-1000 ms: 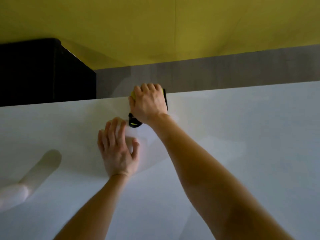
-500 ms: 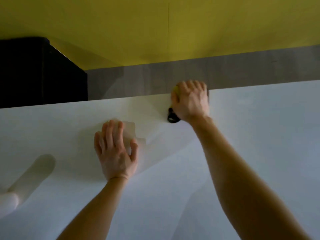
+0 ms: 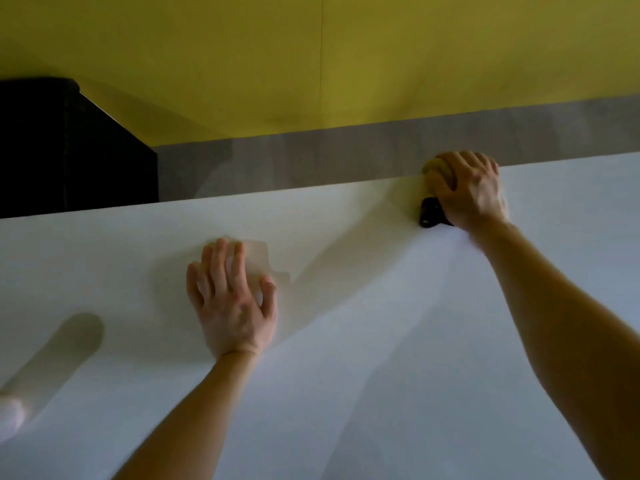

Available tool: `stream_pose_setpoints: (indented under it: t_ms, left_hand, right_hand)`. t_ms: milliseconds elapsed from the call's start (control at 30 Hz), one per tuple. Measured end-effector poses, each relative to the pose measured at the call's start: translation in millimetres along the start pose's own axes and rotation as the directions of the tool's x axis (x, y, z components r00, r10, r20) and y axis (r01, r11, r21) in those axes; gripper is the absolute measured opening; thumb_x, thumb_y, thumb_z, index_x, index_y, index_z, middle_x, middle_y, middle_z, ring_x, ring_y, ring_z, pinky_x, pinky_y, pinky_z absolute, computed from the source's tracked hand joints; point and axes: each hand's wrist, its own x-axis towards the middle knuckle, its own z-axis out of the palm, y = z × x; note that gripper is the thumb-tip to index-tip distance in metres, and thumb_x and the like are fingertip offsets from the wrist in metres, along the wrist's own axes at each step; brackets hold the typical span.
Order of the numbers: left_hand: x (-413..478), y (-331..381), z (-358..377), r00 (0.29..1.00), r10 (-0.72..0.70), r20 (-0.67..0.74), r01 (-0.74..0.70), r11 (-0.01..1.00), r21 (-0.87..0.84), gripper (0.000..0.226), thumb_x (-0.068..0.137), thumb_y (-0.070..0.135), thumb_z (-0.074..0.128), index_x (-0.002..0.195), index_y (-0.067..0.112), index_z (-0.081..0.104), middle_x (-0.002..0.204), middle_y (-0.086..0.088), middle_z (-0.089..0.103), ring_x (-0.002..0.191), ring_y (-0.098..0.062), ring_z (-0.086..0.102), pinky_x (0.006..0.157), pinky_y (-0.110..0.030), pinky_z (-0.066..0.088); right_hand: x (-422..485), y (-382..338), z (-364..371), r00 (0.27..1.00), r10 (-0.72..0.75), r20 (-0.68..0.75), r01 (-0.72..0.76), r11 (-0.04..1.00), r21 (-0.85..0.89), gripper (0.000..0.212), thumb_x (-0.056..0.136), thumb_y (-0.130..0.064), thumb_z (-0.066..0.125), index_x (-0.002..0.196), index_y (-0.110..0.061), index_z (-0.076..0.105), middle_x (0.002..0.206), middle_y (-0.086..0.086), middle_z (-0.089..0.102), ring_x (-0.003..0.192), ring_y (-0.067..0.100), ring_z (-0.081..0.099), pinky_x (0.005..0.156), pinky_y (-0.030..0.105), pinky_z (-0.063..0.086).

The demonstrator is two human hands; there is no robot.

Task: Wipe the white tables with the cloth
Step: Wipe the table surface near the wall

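Hands are both resting on the white table (image 3: 381,358), which is taking up the whole near and middle part of the view. The right hand (image 3: 467,194) is reaching out to the table's far edge, over on the right. It's curling its fingers over a bunched yellowish cloth (image 3: 435,169) and pressing it down right there. So the cloth is sitting at the far right edge of the tabletop, mostly hidden under that hand. A black bit (image 3: 430,213) is poking out on the hand's near-left side, touching the table. It's blurry there, so I can't tell if it's part of the cloth or something separate.

The left hand (image 3: 232,306) is lying flat on the table, left of centre and well apart from the right one. It's palm down, fingers straight and a little spread, holding nothing.

Beyond the table a grey strip (image 3: 346,157) is running across, and a yellow surface (image 3: 311,64) is filling the top of the view. A black block (image 3: 69,150) is standing at the far left. In the near left corner something white and rounded (image 3: 8,414) is peeking in, too blurry to identify.
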Motion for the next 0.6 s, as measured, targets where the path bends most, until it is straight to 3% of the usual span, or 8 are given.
stream_pose_setpoints:
  t_ms: [100, 200, 333, 467, 600]
  left_hand:
    - [0.7, 0.6, 0.1, 1.0, 0.002, -0.005, -0.002, 1.0, 0.01, 0.069, 0.102, 0.046, 0.05, 0.163, 0.013, 0.044, 0.171, -0.016, 0.038, 0.162, -0.039, 0.029, 0.131, -0.063, 0.019]
    - [1.6, 2.8, -1.9, 1.0, 0.0, 0.007, 0.0, 1.0, 0.015, 0.07, 0.1, 0.045, 0.05, 0.162, 0.014, 0.044, 0.171, -0.015, 0.039, 0.162, -0.038, 0.03, 0.131, -0.062, 0.019]
    - [1.8, 3.4, -2.6, 1.0, -0.021, 0.013, 0.02, 0.999, 0.036, 0.068, 0.1, 0.045, 0.051, 0.16, 0.015, 0.046, 0.172, -0.012, 0.037, 0.162, -0.037, 0.03, 0.131, -0.062, 0.019]
    - [2.2, 3.5, -1.8, 1.0, 0.016, 0.013, -0.017, 0.998, 0.068, 0.067, 0.105, 0.059, 0.047, 0.162, 0.026, 0.047, 0.171, -0.017, 0.037, 0.16, -0.041, 0.031, 0.129, -0.064, 0.021]
    - [1.6, 3.2, -2.9, 0.998, 0.058, 0.033, -0.061, 0.992, 0.106, 0.064, 0.106, 0.066, 0.045, 0.162, 0.033, 0.05, 0.17, -0.021, 0.035, 0.16, -0.045, 0.03, 0.128, -0.065, 0.021]
  right_hand:
    - [2.2, -38.3, 17.4, 0.996, 0.083, -0.024, -0.084, 0.994, -0.063, 0.034, 0.099, -0.04, 0.046, 0.101, -0.017, 0.07, 0.107, 0.014, 0.07, 0.105, 0.041, 0.06, 0.103, 0.049, 0.043]
    - [-0.4, -145.3, 54.4, 0.992, -0.125, 0.011, 0.125, 0.991, -0.049, 0.032, 0.097, -0.039, 0.048, 0.093, -0.014, 0.068, 0.094, 0.014, 0.07, 0.092, 0.042, 0.064, 0.087, 0.048, 0.046]
    - [-12.5, -258.7, 81.7, 0.964, -0.254, 0.075, 0.249, 0.966, 0.077, 0.036, 0.094, -0.04, 0.047, 0.096, -0.011, 0.07, 0.093, 0.012, 0.071, 0.09, 0.039, 0.065, 0.087, 0.047, 0.045]
    - [-5.6, -193.3, 68.3, 0.939, -0.335, 0.077, 0.317, 0.931, 0.179, 0.038, 0.093, -0.04, 0.054, 0.116, -0.016, 0.072, 0.107, 0.008, 0.073, 0.105, 0.038, 0.066, 0.098, 0.046, 0.046]
    - [1.2, -50.4, 24.2, 0.989, -0.145, 0.035, 0.142, 0.988, 0.055, 0.038, 0.096, -0.042, 0.053, 0.118, -0.017, 0.072, 0.114, 0.011, 0.073, 0.107, 0.041, 0.063, 0.102, 0.046, 0.042]
